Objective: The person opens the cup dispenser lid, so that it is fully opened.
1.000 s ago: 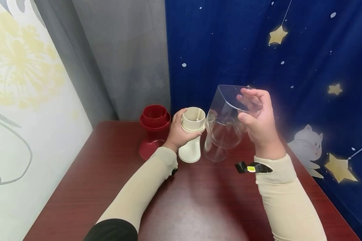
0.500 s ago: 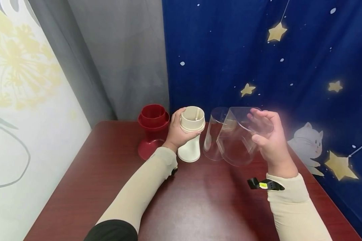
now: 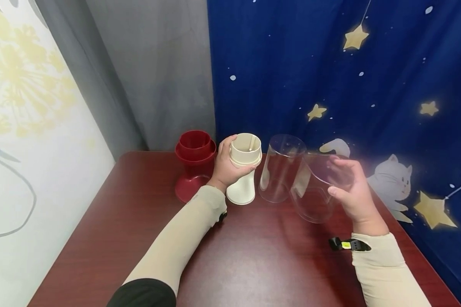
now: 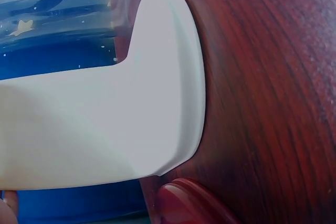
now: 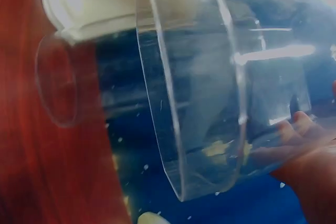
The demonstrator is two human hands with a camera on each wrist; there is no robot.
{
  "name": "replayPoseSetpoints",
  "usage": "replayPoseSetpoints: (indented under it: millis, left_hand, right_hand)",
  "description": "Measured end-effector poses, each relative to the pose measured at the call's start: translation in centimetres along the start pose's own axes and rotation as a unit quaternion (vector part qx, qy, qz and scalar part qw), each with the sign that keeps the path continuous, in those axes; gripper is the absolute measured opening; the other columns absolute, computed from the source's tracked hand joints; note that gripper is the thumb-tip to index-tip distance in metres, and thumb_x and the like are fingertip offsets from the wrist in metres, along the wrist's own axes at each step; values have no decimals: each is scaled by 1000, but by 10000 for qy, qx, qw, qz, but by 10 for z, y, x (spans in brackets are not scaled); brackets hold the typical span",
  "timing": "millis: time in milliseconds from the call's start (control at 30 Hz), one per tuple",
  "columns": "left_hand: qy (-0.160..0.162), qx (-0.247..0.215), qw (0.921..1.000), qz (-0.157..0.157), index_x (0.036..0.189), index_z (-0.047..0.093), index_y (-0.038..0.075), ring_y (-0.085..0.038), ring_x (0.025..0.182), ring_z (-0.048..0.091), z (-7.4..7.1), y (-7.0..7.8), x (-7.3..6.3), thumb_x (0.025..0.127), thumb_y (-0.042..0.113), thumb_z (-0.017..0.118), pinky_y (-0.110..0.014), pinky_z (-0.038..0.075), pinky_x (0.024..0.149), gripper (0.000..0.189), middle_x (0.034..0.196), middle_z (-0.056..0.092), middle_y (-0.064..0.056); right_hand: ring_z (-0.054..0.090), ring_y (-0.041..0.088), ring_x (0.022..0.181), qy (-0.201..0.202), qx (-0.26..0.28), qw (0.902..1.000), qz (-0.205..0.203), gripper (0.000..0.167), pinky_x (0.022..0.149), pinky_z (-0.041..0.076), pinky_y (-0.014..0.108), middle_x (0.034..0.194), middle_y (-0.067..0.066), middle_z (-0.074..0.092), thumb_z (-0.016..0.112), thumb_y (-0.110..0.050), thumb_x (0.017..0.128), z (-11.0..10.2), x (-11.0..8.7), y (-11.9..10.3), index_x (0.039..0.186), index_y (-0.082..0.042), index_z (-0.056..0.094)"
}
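My left hand (image 3: 227,169) grips the cream, waisted plastic stand (image 3: 241,189) just below its round open top, with the stand upright on the table. A clear plastic cylinder (image 3: 272,181) stands directly right of it. Further right, my right hand (image 3: 356,194) holds a wider clear plastic container (image 3: 311,207) by its upper end, thumb on the near side and fingers behind. This container tilts, its lower end leaning left over the table. Its ring-like lower edge (image 5: 170,98) shows large in the right wrist view. The stand's flared foot (image 4: 168,82) fills the left wrist view.
A red stand (image 3: 196,157) of similar shape is upright left of the cream one. Everything sits near the far edge of the dark red wooden table (image 3: 249,256). Behind it hang a grey curtain (image 3: 157,76) and a blue star-patterned curtain (image 3: 276,64).
My right hand has moved right and down with the clear container, from in front of the standing clear cylinder to beside it. The left hand stays on the cream stand.
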State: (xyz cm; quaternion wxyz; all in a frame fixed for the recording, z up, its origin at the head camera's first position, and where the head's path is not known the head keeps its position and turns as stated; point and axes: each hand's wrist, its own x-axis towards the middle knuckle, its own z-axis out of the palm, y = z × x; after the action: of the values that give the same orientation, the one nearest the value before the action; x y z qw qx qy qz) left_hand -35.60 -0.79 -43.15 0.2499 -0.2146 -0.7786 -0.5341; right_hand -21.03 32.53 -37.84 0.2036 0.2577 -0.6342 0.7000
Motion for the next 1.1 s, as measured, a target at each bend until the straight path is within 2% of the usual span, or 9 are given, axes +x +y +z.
replayPoseSetpoints:
  millis: [167,300,400,500,567,700,833,1100]
  left_hand:
    - [-50,-44,9999,-75,155,38,27,-26,133,54,-1,1,-1,64,30,99,-42,53,108,110,158,43,-5]
    - [-50,-30,10000,-31,155,38,26,-25,133,54,-2,1,-1,64,28,100,-41,53,108,109,158,42,-4]
    - [-45,-14,10000,20,154,38,25,-25,133,54,-2,2,-1,65,28,99,-41,53,108,109,158,43,-4]
    - [-47,6,10000,25,154,39,24,-25,133,54,-2,3,-1,65,29,99,-41,53,108,108,157,43,-5]
    - [-51,16,10000,17,154,39,24,-25,132,54,-2,3,-1,65,30,99,-42,54,107,108,157,44,-4]
    - [-29,32,10000,39,154,39,24,-25,133,54,-2,2,-2,65,31,99,-42,54,107,108,157,44,-5]
    - [42,30,10000,73,154,39,24,-26,133,54,-3,2,-2,64,30,99,-42,54,107,108,157,44,-5]
    - [-57,66,10000,35,154,39,26,-25,133,54,-2,1,-2,65,30,99,-42,54,107,108,158,42,-5]
  right_hand:
    - [62,9,130,183,-269,9992,218,68,105,50,17,146,3,60,57,30,74,-12,-3,10,135,-2,56]
    - [61,4,127,387,-914,9939,479,64,97,52,13,145,-1,59,62,27,78,-22,-3,22,135,-1,55]
    - [58,0,124,620,-1694,9805,776,62,87,53,10,141,-11,58,67,21,82,-31,-1,33,138,-2,52]
    - [53,-3,123,788,-2286,9644,1068,63,84,51,8,141,-17,54,70,15,85,-38,0,43,142,-1,49]
    - [51,-5,123,849,-2403,9594,1210,64,84,50,8,145,-13,52,71,12,86,-40,1,48,144,-1,47]
    - [49,-4,125,861,-2246,9612,1352,63,87,49,8,156,6,46,70,11,88,-42,6,59,145,-1,46]
    - [47,3,132,828,-2071,9631,1503,63,90,48,8,163,19,36,69,12,88,-42,12,69,144,-1,44]
    - [38,35,152,649,-2398,9535,1706,69,94,44,6,168,22,30,70,9,89,-49,14,86,146,9,32]
